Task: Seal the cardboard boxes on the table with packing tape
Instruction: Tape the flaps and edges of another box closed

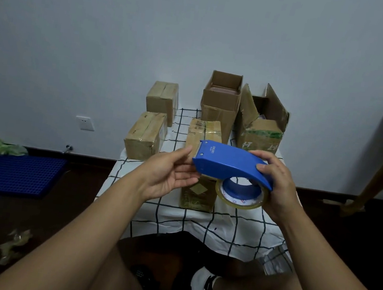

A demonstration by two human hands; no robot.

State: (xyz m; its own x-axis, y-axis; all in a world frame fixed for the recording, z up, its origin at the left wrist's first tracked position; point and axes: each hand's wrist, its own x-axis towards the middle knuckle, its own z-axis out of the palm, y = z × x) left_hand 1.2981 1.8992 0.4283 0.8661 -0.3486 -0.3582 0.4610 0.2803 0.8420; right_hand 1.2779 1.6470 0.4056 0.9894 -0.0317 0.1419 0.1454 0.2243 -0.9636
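blue tape dispenser [229, 164]: right hand [278, 180] fingers grasping its rear; left hand [169, 176] fingers relaxed, touching its front. cardboard boxes [146, 136] at 12 o'clock on worktop [223, 224].

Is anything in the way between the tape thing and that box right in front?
Nothing visible blocks it. The right hand grips the blue tape dispenser in the air just above the nearest box, and the left hand is open by its blade end. The two open boxes stand farther back.
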